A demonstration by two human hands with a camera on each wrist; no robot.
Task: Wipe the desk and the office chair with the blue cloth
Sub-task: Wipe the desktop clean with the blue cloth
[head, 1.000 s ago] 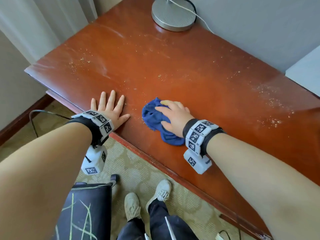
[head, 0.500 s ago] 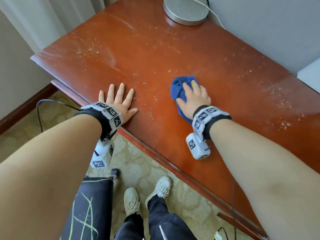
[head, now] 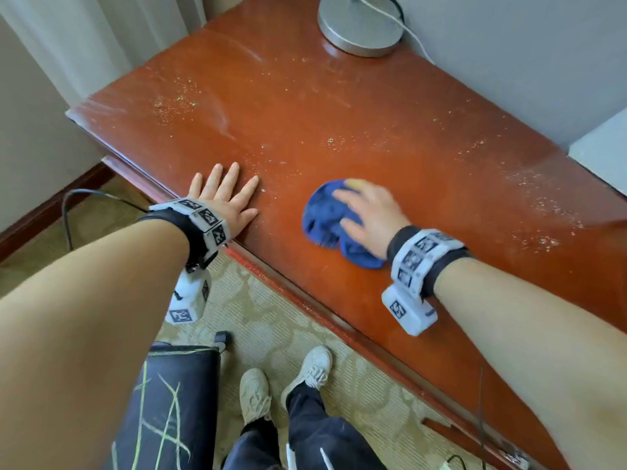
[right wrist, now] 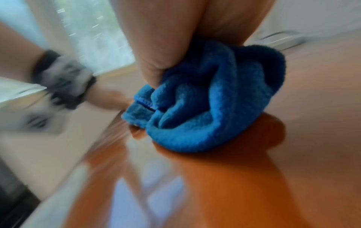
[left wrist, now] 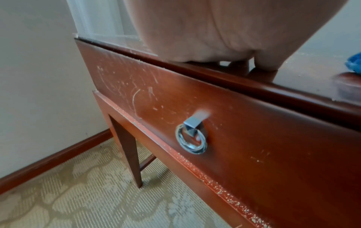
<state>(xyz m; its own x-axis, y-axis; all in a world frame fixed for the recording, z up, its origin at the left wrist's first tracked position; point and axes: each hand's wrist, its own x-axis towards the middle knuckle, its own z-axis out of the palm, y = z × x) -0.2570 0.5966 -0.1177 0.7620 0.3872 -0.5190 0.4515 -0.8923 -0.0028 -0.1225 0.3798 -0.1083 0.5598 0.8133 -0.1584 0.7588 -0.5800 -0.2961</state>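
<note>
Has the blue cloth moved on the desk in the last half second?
Yes. The blue cloth under the right hand slid back toward the desk's near edge, away from the lamp base.

Things around the room, by clock direction in the head view

A round metal lamp base (head: 361, 27) with a white cord (head: 403, 25) stands at 12 o'clock, pale curtains (head: 112, 39) hang at 10 o'clock, and two white shoes (head: 285, 378) stand on patterned carpet (head: 271, 320) at 6 o'clock.

Open desk (head: 390, 130) surface spans frame centre. Obstructions: lamp base (head: 361, 27) with cord at upper centre, wall along upper right, left hand (head: 225, 201) flat near the front edge, left of centre.
</note>
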